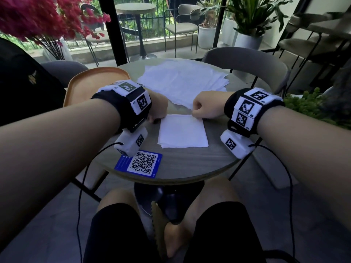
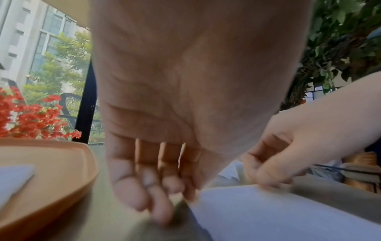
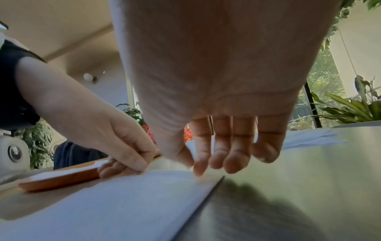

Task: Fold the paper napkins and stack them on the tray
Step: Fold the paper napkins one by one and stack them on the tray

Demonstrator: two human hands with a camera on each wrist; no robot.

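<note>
A white folded napkin (image 1: 182, 130) lies flat on the round table (image 1: 190, 166) in front of me. My left hand (image 1: 154, 118) pinches its far left corner with curled fingers, and my right hand (image 1: 195, 112) pinches its far right corner. In the left wrist view the left fingertips (image 2: 163, 203) sit at the napkin's (image 2: 268, 212) edge. In the right wrist view the right thumb and forefinger close on the napkin's (image 3: 123, 203) corner. The orange tray (image 1: 79, 90) stands at the left and holds a folded napkin (image 2: 14, 179). A loose pile of unfolded napkins (image 1: 182, 80) lies behind.
A blue card with a QR code (image 1: 141, 164) lies near the table's front edge. Grey chairs (image 1: 247, 61) stand behind the table. Red flowers (image 1: 47, 19) rise at the back left and green plants (image 1: 311, 105) at the right.
</note>
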